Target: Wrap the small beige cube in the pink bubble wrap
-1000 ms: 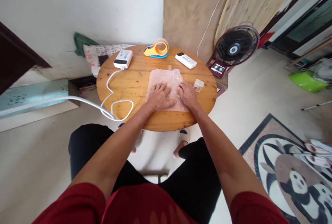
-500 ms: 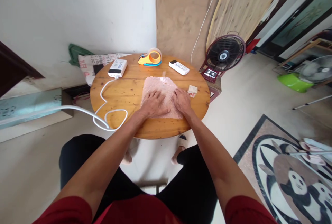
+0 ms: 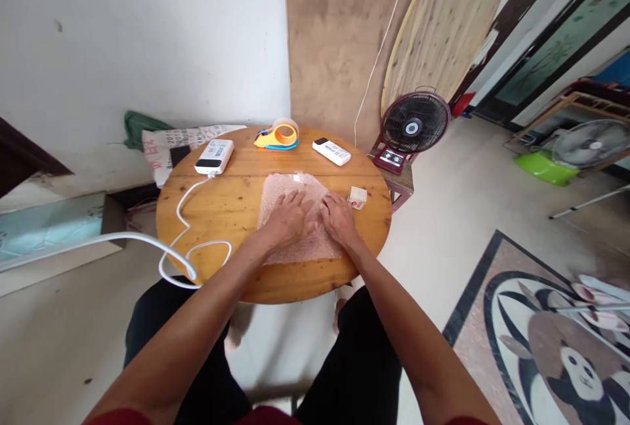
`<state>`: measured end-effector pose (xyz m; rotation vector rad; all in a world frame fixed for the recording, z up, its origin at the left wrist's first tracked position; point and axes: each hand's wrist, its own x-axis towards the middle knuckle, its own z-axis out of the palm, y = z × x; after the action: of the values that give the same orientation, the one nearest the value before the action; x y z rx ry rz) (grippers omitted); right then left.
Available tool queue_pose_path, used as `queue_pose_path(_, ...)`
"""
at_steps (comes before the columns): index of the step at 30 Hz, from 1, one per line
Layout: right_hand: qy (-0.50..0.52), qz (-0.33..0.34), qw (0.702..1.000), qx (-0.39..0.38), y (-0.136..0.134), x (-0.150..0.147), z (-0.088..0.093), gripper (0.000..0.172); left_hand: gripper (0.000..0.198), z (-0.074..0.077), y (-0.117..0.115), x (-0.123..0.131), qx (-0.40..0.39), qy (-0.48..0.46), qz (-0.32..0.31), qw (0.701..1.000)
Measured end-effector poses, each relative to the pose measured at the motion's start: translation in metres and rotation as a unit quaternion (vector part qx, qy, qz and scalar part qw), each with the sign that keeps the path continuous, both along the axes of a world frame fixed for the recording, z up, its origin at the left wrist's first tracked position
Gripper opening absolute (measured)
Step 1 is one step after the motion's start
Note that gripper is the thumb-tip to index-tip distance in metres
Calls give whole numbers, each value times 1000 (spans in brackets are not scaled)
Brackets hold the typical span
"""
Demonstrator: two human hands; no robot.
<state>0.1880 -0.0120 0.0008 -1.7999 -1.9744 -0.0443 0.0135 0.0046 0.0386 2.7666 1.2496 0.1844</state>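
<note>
A pink sheet of bubble wrap (image 3: pixel 275 190) lies flat on the round wooden table (image 3: pixel 236 205) in front of me. My left hand (image 3: pixel 291 216) rests on its middle, palm down with the fingers stretched out. At the sheet's right side, my right hand (image 3: pixel 339 216) presses down with its fingers slightly bent and apart. A shiny piece of clear tape (image 3: pixel 297 177) shows at the sheet's far edge. Whether anything lies beneath the wrap is hidden. Just right of my right hand is a small printed box (image 3: pixel 357 197).
A yellow and blue tape dispenser (image 3: pixel 279 136) stands at the table's far side. Two white power banks flank it: the left power bank (image 3: pixel 219 155) has a white cable (image 3: pixel 183 212), the right power bank (image 3: pixel 333 151) none. A dark fan (image 3: pixel 413 126) stands beyond the table.
The camera view has tilted up, so the table sits lower in the picture. Both hands stay on the bubble wrap; the right fingers look more bent, and the left has shifted slightly toward the far edge.
</note>
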Motion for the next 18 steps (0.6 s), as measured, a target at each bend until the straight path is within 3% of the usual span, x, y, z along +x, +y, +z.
queue_pose_path(7,29,17,999,15,0,2,-6,32,74,-38,6,6,25,-50,-34,998)
queue_pose_path(14,40,30,996,80,-9,9,7,33,74,-37,6,4,28,-73,-39,996)
queue_pose_path(18,-1,-24,997,76,-5,38,28,53,75,-37,6,4,21,-79,-35,996)
